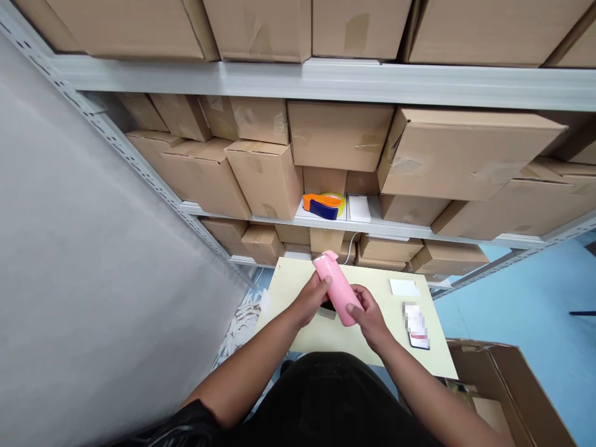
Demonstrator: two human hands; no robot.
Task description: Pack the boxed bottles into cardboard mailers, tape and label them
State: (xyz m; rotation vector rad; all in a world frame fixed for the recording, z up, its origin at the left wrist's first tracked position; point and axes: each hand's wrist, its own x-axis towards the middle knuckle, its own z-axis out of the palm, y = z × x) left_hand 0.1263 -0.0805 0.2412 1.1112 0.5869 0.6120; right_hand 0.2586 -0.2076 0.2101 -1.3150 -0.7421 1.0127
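Note:
Both of my hands hold a pink bottle point(339, 290), a smooth cylinder tilted over the table. Its upper end points away to the left and shows a pale rim and a small pink tab. My left hand point(311, 298) grips the bottle's upper left side, thumb on top. Closed round the lower right end is my right hand point(369, 315), its thumb near the base. Beneath the bottle, a dark object with a pale edge point(327, 310) is partly hidden, and I cannot make out its kind.
On the pale table point(298, 338) lie a white card or box point(404, 287) and a phone point(417, 328). Metal shelves point(298, 79) full of cardboard boxes rise ahead, with an orange-and-blue tape dispenser point(322, 205). An open carton point(498, 379) stands at right, a wall point(93, 261) at left.

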